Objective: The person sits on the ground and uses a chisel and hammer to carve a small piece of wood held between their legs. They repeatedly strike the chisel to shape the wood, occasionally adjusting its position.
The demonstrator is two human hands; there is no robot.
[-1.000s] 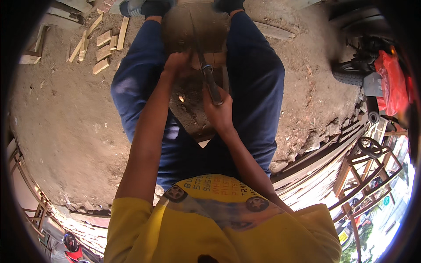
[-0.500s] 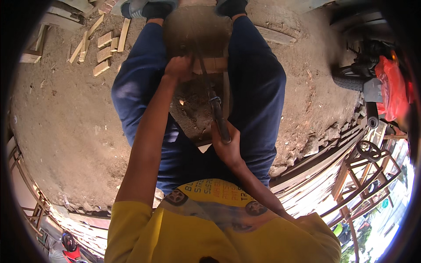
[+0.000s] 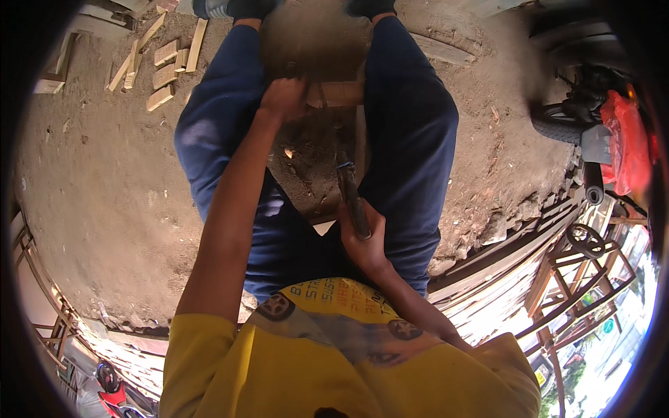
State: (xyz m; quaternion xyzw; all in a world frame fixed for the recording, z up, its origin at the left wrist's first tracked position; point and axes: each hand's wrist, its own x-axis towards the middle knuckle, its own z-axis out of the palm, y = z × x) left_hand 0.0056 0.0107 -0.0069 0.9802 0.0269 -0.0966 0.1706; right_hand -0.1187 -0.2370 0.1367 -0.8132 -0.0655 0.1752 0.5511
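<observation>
My right hand [image 3: 365,233] is wrapped round the dark handle of a machete [image 3: 350,195] between my thighs. Its handle end points back toward me, and the far part of the blade fades into blur. Further forward, my left hand [image 3: 284,97] is closed beside my left knee; whatever its fingers grip is hidden and smeared. Just right of that hand, a pale wooden piece [image 3: 336,94] lies crosswise between my legs. Below it, a small light chip [image 3: 288,152] rests on the dark ground.
Several cut wooden blocks [image 3: 166,74] and thin sticks lie on the dirt at the far left. A long plank [image 3: 442,49] is beyond my right knee. At the right are a black tyre [image 3: 557,130] and a red plastic bag [image 3: 625,143]. Stacked boards [image 3: 488,268] line the right rear.
My right hand has come slightly nearer to me with the machete, whose handle sits lower and whose blade is more blurred. My left hand has shifted slightly forward.
</observation>
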